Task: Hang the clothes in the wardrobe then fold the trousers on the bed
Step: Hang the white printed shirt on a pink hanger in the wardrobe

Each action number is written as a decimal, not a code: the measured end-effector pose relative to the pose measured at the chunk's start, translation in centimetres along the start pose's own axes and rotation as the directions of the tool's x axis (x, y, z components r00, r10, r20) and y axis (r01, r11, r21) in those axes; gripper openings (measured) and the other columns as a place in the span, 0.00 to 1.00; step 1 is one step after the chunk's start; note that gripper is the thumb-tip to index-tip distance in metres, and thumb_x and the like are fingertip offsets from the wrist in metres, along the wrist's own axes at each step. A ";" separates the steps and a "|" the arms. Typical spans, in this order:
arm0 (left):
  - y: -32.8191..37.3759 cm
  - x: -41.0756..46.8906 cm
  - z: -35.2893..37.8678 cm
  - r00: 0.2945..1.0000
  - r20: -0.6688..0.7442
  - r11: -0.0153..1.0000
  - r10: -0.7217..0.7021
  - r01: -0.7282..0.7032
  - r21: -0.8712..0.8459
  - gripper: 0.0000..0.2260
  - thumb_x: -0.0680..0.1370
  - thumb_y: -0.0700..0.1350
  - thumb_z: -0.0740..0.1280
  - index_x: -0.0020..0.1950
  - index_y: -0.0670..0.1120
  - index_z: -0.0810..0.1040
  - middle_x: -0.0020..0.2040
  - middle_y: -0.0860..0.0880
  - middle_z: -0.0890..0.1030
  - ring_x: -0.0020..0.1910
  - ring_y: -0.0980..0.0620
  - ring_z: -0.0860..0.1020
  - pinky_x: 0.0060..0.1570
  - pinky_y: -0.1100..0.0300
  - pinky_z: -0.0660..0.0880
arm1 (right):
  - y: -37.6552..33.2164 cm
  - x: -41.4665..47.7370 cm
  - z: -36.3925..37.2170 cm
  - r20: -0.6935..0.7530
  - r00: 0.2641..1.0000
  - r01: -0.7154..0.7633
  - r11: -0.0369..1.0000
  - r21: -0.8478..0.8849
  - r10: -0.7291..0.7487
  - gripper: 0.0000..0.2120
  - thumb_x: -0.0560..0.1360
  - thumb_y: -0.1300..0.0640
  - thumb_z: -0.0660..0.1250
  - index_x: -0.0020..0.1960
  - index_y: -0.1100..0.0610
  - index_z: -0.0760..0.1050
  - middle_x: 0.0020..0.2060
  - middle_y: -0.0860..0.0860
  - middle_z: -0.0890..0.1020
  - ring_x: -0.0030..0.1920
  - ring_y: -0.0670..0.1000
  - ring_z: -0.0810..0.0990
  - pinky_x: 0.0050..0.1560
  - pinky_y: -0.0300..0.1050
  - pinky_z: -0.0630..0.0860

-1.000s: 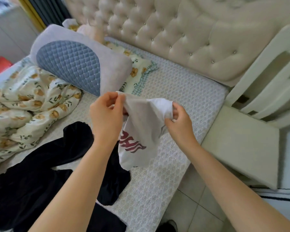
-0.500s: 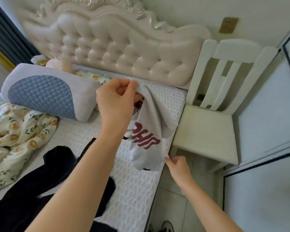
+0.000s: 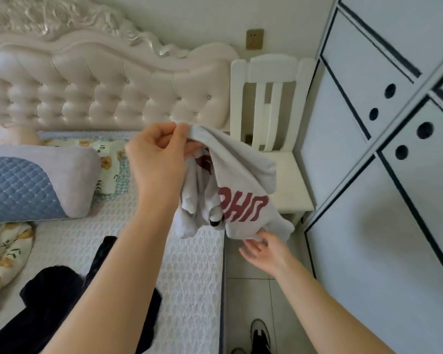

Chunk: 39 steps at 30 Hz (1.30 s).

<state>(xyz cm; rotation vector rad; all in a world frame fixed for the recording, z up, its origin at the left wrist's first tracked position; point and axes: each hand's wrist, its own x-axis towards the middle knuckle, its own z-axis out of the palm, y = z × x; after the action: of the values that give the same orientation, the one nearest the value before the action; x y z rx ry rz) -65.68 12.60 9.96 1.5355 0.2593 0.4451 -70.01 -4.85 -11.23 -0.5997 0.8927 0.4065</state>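
Your left hand (image 3: 156, 159) is raised above the bed (image 3: 189, 272), near its right edge, with thumb and fingers (image 3: 180, 131) pinched shut on the top fold of a light grey T-shirt (image 3: 243, 185). The shirt hangs crumpled from that pinch, clear of the mattress, with dark red lettering showing back to front on its lower half (the letters cannot be read in full).

Your right hand (image 3: 266, 249) is below the shirt, off the bed's right edge and over the tiled floor (image 3: 248, 297). Its palm faces up and its fingers are spread loosely — the fingertips touch the shirt's bottom hem, but they are not closed on it.

On the bed, under your left forearm, lies a heap of black clothing (image 3: 62, 297), well apart from the shirt. Further left on the bed sit a grey-and-blue quilted pillow (image 3: 36, 182) and a floral quilt (image 3: 6, 254); the tufted headboard (image 3: 108, 90) rises at the bed's far end.

Just beyond the bed's right edge, beside the headboard, stands a white wooden chair (image 3: 289, 185) — the shirt hangs in front of its seat. Right of the chair stands the wardrobe (image 3: 383, 205), its white doors with black trim shut. A shoe (image 3: 260, 333) shows on the floor, right of the bed's side.
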 end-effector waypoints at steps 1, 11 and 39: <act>-0.5 0.1 -0.5 1.000 0.000 1.000 -0.009 0.009 0.000 0.03 0.77 0.40 0.71 0.43 0.43 0.82 0.36 0.46 0.85 0.38 0.49 0.86 0.43 0.56 0.82 | -0.4 -0.6 -0.2 -0.039 0.998 0.047 0.999 -0.020 -0.048 0.10 0.78 0.66 0.62 0.58 0.59 0.73 0.54 0.58 0.80 0.54 0.56 0.78 0.63 0.56 0.72; -7.4 -0.1 -4.0 0.979 0.076 0.969 -0.187 0.171 0.181 0.04 0.78 0.41 0.71 0.44 0.42 0.82 0.34 0.46 0.85 0.36 0.48 0.85 0.44 0.53 0.83 | -3.9 -9.1 -2.7 -0.238 0.863 0.420 0.894 -0.154 -0.446 0.06 0.78 0.61 0.67 0.52 0.64 0.77 0.43 0.57 0.81 0.43 0.54 0.80 0.43 0.48 0.76; -3.2 -32.5 2.4 0.515 0.857 0.976 0.035 -0.203 0.082 0.19 0.73 0.41 0.74 0.61 0.53 0.76 0.51 0.62 0.81 0.51 0.61 0.80 0.47 0.68 0.76 | -1.4 -33.3 -12.7 0.017 0.525 0.770 0.466 -0.436 -0.851 0.06 0.80 0.58 0.59 0.47 0.59 0.71 0.36 0.56 0.79 0.34 0.53 0.81 0.43 0.57 0.81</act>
<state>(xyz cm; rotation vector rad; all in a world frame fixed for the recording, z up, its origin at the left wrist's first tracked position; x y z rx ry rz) -93.28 -3.61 3.16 1.7730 -0.6217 -0.2925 -95.81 -16.80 10.31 -1.3991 0.6020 -0.4030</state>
